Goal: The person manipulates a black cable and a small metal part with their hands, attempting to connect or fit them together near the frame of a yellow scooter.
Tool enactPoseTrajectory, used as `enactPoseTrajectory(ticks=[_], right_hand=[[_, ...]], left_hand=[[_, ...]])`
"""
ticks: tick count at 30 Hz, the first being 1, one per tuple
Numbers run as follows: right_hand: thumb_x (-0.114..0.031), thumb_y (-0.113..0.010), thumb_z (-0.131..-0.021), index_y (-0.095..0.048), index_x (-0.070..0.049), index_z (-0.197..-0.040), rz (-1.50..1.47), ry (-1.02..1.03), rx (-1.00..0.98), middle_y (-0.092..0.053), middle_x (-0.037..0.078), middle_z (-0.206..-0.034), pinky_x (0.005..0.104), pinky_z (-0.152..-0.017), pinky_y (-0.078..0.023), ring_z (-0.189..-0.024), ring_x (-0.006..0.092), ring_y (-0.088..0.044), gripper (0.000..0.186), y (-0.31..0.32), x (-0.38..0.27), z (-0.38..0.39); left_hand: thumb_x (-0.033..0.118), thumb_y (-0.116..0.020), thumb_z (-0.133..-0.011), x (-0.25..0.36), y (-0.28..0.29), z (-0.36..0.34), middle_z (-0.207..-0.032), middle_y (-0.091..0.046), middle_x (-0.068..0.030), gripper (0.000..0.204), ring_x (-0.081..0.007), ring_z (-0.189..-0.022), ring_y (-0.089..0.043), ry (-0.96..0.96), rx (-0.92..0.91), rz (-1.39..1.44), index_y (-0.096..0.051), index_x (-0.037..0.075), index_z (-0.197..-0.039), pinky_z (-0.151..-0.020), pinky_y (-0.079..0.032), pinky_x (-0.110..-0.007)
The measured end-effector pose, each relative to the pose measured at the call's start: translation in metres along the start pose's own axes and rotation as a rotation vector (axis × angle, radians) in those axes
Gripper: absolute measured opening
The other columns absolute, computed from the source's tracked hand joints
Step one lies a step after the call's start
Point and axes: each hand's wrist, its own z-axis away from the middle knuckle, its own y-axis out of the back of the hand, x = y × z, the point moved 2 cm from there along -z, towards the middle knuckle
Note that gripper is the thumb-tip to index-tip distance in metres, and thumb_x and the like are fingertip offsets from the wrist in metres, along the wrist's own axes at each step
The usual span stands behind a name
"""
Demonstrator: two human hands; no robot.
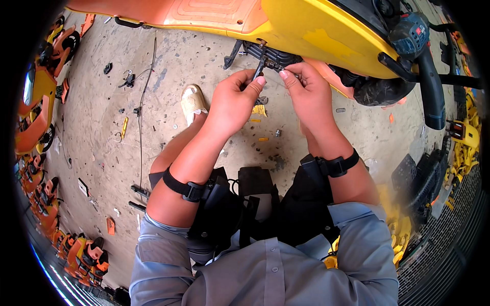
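A yellow and orange scooter body (306,30) lies across the top of the view. Under its lower edge sits a black metal bracket (260,53) with small fittings. My left hand (235,99) pinches a thin dark part (259,69) that hangs from the bracket. My right hand (306,89) has its fingertips closed on a small fitting (286,66) beside it. Both hands nearly touch each other. Black straps wrap both forearms.
A blue cordless drill (416,38) rests on the scooter at the right. Small yellow bits and screws (260,122) lie on the concrete floor. A long cable (142,117) runs down the left. Orange and yellow scooter shells (35,102) line the left edge; black crates (423,178) stand right.
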Motion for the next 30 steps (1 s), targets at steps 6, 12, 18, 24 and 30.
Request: enactPoseTrajectory(ticks=[6, 12, 18, 24, 30], right_hand=[[-0.020, -0.069, -0.093, -0.066, 0.000, -0.095, -0.062, -0.083, -0.042, -0.063, 0.002, -0.072, 0.0236, -0.062, -0.046, -0.065, 0.0070, -0.056, 0.020, 0.000, -0.001, -0.002], [-0.022, -0.067, -0.095, -0.066, -0.001, -0.093, 0.002, -0.258, -0.153, -0.061, 0.000, -0.069, 0.0242, -0.059, -0.043, -0.065, 0.0065, -0.053, 0.021, 0.008, -0.010, -0.004], [-0.019, -0.068, -0.094, -0.065, 0.000, -0.094, -0.056, -0.097, -0.090, -0.062, 0.001, -0.072, 0.0247, -0.061, -0.044, -0.067, 0.0067, -0.055, 0.019, 0.004, -0.001, -0.002], [-0.016, -0.069, -0.093, -0.065, 0.000, -0.097, -0.100, -0.018, -0.048, -0.064, 0.002, -0.077, 0.0237, -0.063, -0.046, -0.069, 0.0069, -0.056, 0.017, 0.002, 0.002, -0.002], [-0.017, -0.068, -0.094, -0.065, 0.000, -0.100, -0.143, -0.174, -0.115, -0.064, 0.002, -0.079, 0.0224, -0.062, -0.047, -0.066, 0.0073, -0.056, 0.019, 0.004, -0.008, 0.000]], left_hand=[[0.024, -0.064, -0.097, 0.002, 0.001, 0.001, -0.083, -0.061, 0.0015, 0.029, -0.0062, -0.073, -0.051, 0.020, 0.005, 0.017, -0.067, 0.000, -0.112, -0.066, -0.043, -0.023], [0.021, -0.065, -0.097, 0.006, 0.000, 0.002, -0.078, -0.059, 0.0010, 0.028, -0.0065, -0.069, -0.049, -0.002, 0.031, 0.011, -0.066, -0.003, -0.112, -0.062, -0.043, -0.024], [0.022, -0.065, -0.096, 0.002, 0.000, 0.001, -0.080, -0.060, 0.0016, 0.028, -0.0060, -0.070, -0.050, -0.015, 0.024, 0.018, -0.067, -0.001, -0.112, -0.063, -0.043, -0.023], [0.024, -0.064, -0.097, 0.004, 0.000, 0.003, -0.083, -0.062, 0.0016, 0.028, -0.0064, -0.073, -0.052, 0.001, 0.005, 0.033, -0.068, 0.001, -0.112, -0.067, -0.044, -0.022], [0.025, -0.062, -0.098, 0.004, 0.002, 0.003, -0.085, -0.063, 0.0011, 0.028, -0.0072, -0.075, -0.054, 0.002, 0.013, 0.018, -0.068, 0.002, -0.113, -0.069, -0.045, -0.023]])
